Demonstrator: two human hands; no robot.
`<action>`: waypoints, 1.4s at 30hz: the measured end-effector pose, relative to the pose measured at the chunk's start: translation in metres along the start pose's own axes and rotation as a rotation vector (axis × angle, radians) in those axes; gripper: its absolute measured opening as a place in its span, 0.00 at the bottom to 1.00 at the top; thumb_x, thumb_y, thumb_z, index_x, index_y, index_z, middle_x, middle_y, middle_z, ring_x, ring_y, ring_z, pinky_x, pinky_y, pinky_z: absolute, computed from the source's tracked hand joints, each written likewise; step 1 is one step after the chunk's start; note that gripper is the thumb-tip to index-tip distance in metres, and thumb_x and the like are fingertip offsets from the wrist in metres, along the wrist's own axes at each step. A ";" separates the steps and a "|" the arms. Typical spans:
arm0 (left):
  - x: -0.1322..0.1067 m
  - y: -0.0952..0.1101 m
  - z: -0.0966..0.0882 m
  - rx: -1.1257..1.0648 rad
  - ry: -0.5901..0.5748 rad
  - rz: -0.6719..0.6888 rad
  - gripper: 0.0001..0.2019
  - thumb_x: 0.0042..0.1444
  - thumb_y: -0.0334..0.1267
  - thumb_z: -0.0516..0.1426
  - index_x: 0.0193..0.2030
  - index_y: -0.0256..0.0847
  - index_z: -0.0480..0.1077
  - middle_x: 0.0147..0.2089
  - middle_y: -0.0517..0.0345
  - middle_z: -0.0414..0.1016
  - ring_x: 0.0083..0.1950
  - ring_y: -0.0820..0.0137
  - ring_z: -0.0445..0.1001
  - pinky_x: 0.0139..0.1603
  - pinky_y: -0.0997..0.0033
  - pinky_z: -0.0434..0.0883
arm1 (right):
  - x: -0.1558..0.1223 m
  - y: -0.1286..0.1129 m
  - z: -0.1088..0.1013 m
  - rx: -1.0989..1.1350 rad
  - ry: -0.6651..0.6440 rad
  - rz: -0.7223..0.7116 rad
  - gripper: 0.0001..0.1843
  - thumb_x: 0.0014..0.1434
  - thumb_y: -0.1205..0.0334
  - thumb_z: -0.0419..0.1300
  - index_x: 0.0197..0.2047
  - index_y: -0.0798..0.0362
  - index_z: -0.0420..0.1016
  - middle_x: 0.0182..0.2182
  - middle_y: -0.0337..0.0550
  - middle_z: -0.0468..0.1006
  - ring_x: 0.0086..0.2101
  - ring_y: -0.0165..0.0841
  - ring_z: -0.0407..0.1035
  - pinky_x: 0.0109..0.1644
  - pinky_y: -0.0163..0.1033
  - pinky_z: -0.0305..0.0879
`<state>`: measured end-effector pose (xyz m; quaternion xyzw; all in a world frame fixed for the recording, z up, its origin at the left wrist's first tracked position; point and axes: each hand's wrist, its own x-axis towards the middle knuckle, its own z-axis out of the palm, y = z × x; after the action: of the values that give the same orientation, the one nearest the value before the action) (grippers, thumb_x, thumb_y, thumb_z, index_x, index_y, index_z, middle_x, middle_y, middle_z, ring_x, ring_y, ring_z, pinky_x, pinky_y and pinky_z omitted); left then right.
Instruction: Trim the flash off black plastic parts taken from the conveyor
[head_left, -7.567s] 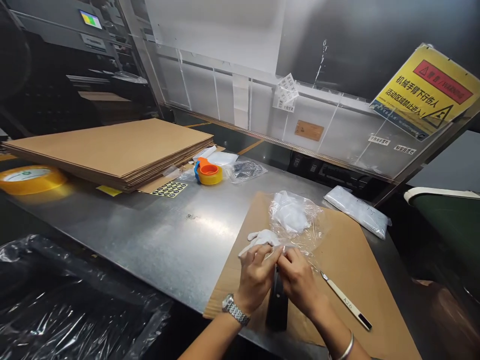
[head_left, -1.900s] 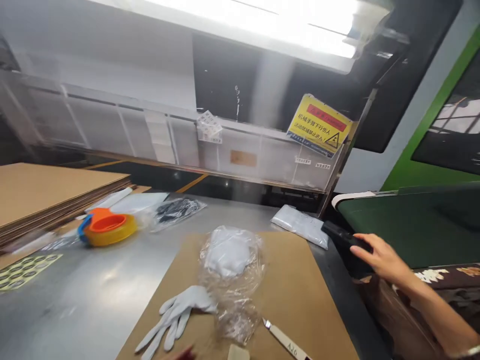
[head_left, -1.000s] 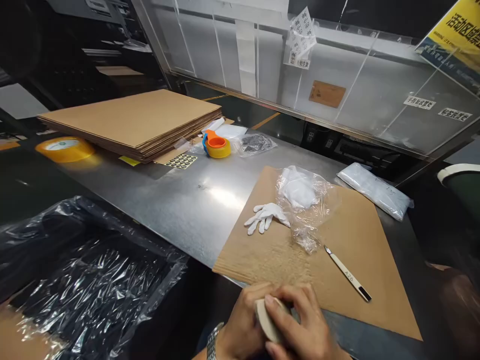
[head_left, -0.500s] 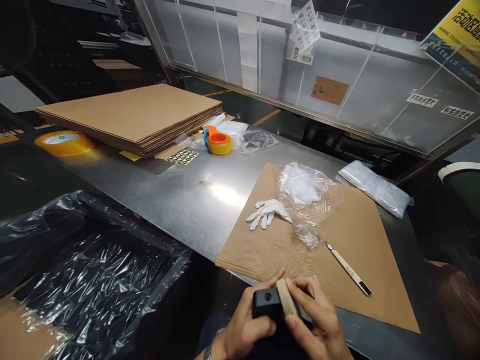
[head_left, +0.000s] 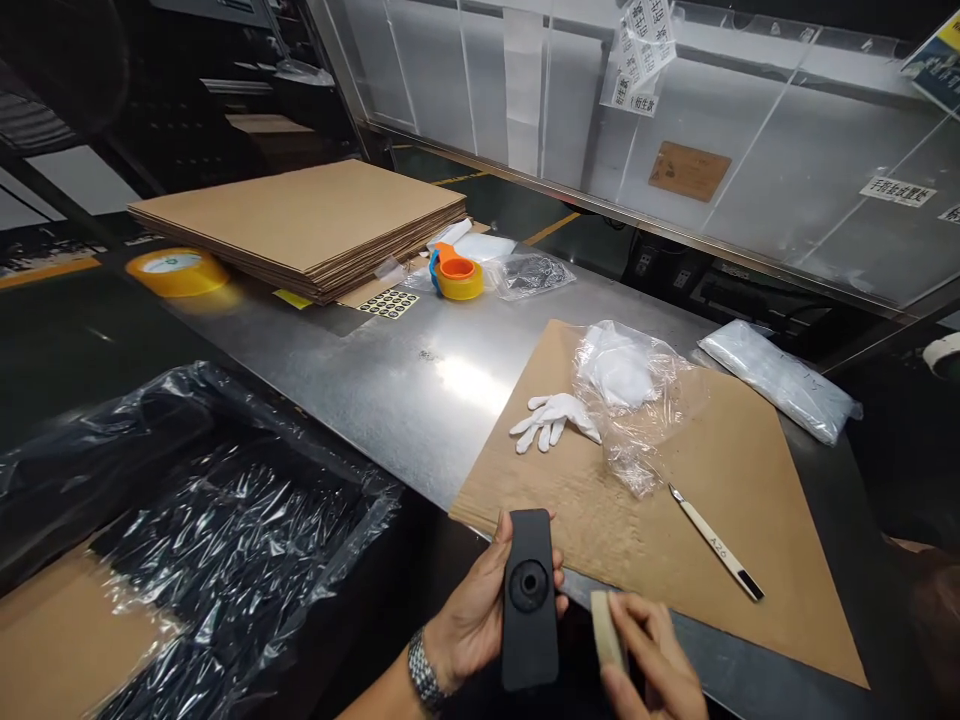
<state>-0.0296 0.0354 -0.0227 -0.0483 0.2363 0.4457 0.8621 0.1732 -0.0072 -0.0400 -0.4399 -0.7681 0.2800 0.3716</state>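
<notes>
My left hand [head_left: 472,610] is wrapped round a long black block-shaped part [head_left: 531,640] with a round recessed boss and a hole in its face. That face is turned up toward me, past the bench's front edge. To the right, my right hand [head_left: 652,650] pinches a thin beige pad [head_left: 606,630], held apart from the black part. Beyond both hands a brown cardboard sheet [head_left: 750,450] covers this end of the bench. On it lie a white glove [head_left: 551,420], a clear plastic bag [head_left: 637,450] with white cloth inside, and a craft knife [head_left: 716,545] marked A26.
A stack of cardboard sheets [head_left: 315,220] stands at the far left of the metal bench [head_left: 375,380]. Near it are a yellow tape roll [head_left: 176,275] and a tape dispenser [head_left: 456,275]. A wrapped packet [head_left: 780,380] lies at right. Black plastic bags [head_left: 247,540] fill a box at lower left.
The beige pad has come away from the black part to the right. My left hand has turned the black part so its long face shows. The view has shifted slightly.
</notes>
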 end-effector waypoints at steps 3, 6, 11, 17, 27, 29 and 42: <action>-0.001 -0.011 0.003 0.151 0.020 -0.105 0.30 0.55 0.60 0.44 0.55 0.39 0.61 0.27 0.52 0.74 0.25 0.66 0.75 0.25 0.70 0.71 | 0.025 -0.010 -0.004 -0.114 0.008 -0.078 0.29 0.58 0.70 0.53 0.62 0.50 0.56 0.48 0.52 0.65 0.45 0.40 0.63 0.45 0.47 0.66; 0.000 -0.021 0.006 0.289 0.062 -0.089 0.32 0.55 0.61 0.42 0.57 0.38 0.61 0.24 0.53 0.75 0.18 0.68 0.72 0.18 0.73 0.66 | 0.049 -0.027 0.000 -0.133 -0.114 -0.225 0.29 0.58 0.72 0.50 0.63 0.53 0.53 0.48 0.54 0.64 0.45 0.40 0.61 0.45 0.48 0.64; 0.003 -0.033 -0.003 0.246 -0.037 -0.103 0.32 0.57 0.59 0.42 0.34 0.30 0.74 0.26 0.51 0.75 0.23 0.72 0.73 0.26 0.75 0.69 | 0.065 -0.041 -0.005 -0.136 -0.367 -0.332 0.27 0.59 0.68 0.51 0.62 0.55 0.55 0.45 0.53 0.65 0.42 0.38 0.61 0.46 0.49 0.63; 0.006 -0.034 -0.011 0.287 0.037 -0.210 0.34 0.55 0.61 0.41 0.33 0.31 0.75 0.19 0.53 0.72 0.14 0.73 0.67 0.13 0.77 0.60 | 0.050 -0.027 -0.012 -0.190 -0.224 -0.304 0.29 0.59 0.72 0.49 0.63 0.53 0.52 0.46 0.53 0.63 0.44 0.39 0.61 0.43 0.45 0.65; 0.001 -0.026 0.000 0.601 0.255 0.233 0.22 0.59 0.49 0.47 0.54 0.39 0.69 0.32 0.55 0.76 0.36 0.67 0.72 0.44 0.68 0.65 | 0.053 -0.045 0.002 -0.373 -0.179 -0.383 0.21 0.55 0.72 0.52 0.54 0.65 0.64 0.40 0.57 0.66 0.37 0.39 0.61 0.38 0.46 0.66; 0.001 -0.025 -0.001 0.525 0.238 0.161 0.24 0.60 0.51 0.44 0.55 0.40 0.67 0.34 0.54 0.76 0.41 0.65 0.72 0.51 0.63 0.62 | 0.050 -0.050 0.005 -0.391 -0.184 -0.437 0.19 0.55 0.70 0.52 0.50 0.64 0.67 0.37 0.56 0.68 0.35 0.38 0.61 0.35 0.45 0.66; 0.003 -0.020 0.001 0.021 0.108 -0.081 0.30 0.53 0.51 0.54 0.62 0.50 0.52 0.26 0.61 0.69 0.22 0.74 0.67 0.26 0.76 0.62 | 0.029 -0.051 0.035 -0.260 -0.127 -0.402 0.24 0.55 0.67 0.52 0.56 0.59 0.62 0.38 0.54 0.69 0.35 0.37 0.63 0.35 0.43 0.66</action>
<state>-0.0120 0.0261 -0.0260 -0.0728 0.2851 0.4046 0.8658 0.1110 -0.0082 -0.0112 -0.3039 -0.8915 0.1265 0.3113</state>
